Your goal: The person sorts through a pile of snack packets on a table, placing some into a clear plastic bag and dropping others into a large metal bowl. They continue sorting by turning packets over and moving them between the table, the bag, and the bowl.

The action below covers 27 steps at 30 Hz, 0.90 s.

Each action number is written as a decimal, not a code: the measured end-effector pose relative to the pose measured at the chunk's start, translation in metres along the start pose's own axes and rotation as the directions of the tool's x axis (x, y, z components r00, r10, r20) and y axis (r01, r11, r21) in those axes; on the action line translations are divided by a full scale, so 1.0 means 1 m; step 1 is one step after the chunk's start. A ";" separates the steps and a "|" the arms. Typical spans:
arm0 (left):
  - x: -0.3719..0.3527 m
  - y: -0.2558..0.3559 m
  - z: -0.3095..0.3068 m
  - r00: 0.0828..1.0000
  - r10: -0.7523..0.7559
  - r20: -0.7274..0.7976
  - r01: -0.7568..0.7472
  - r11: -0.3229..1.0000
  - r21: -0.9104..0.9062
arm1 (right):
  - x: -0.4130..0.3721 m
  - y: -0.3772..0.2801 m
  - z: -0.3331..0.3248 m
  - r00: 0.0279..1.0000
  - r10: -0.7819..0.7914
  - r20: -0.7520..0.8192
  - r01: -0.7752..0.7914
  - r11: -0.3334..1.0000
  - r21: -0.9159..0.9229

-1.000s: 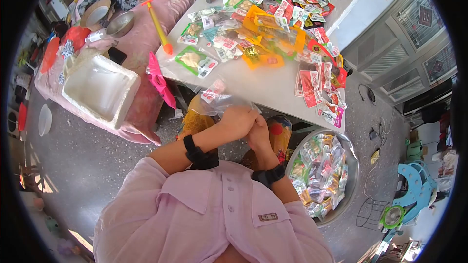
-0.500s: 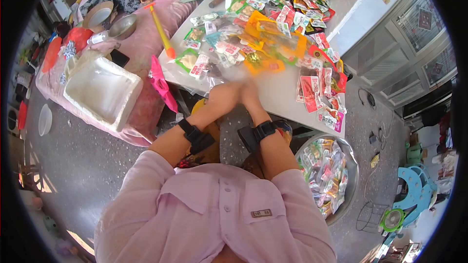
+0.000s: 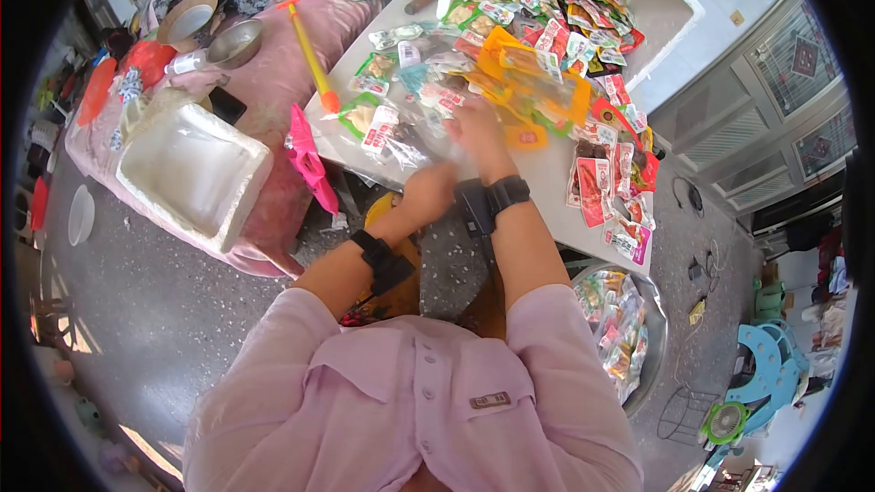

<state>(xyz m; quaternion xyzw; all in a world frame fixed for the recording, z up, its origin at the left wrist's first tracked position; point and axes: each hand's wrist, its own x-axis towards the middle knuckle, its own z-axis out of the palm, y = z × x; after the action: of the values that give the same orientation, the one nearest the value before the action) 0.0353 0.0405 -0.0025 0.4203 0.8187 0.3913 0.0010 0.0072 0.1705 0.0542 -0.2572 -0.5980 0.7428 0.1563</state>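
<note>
My left hand [image 3: 430, 193] is at the table's near edge, its fingers curled closed; whatever is in them is hidden. Farther in over the table is my right hand [image 3: 478, 135], with fingers blurred by motion beside the packets. Next to it lie orange-yellow plastic bags [image 3: 524, 134] and a pile of clear-windowed snack packets [image 3: 437, 96]. A clear packet with a red-and-white label [image 3: 381, 132] rests left of my hands. Several red snack packets [image 3: 594, 191] are spread to the right on the white table [image 3: 547, 210].
A white foam box [image 3: 670, 14] full of packets stands at the back of the table. On the floor at right sits a metal basin [image 3: 652, 310] of packets. The pink-covered bed [image 3: 273, 82] holds another foam box [image 3: 191, 173] and a yellow-orange toy hammer [image 3: 310, 55].
My hands were together near the table edge. Now they are apart: the right has moved forward toward the packets, the left slightly back toward me. The camera view has shifted a little.
</note>
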 end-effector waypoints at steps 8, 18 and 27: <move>-0.001 -0.001 -0.002 0.995 0.071 -0.074 -0.076 0.996 -0.054 | 0.005 -0.003 0.007 0.997 -0.064 0.051 0.068 0.994 -0.083; -0.004 0.029 -0.025 0.976 -0.086 0.200 0.205 0.668 -0.716 | -0.116 0.023 -0.041 0.920 -0.391 -0.028 0.392 0.916 0.090; -0.018 0.053 -0.026 0.856 -0.260 0.447 0.401 -0.213 -0.891 | -0.183 0.039 -0.055 0.964 -0.237 -0.121 0.251 0.962 0.109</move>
<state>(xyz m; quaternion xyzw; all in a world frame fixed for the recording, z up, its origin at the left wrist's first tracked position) 0.0743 0.0295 0.0436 0.0645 0.3363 0.8241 0.4513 0.1909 0.1074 0.0441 -0.2106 -0.5688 0.7387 0.2941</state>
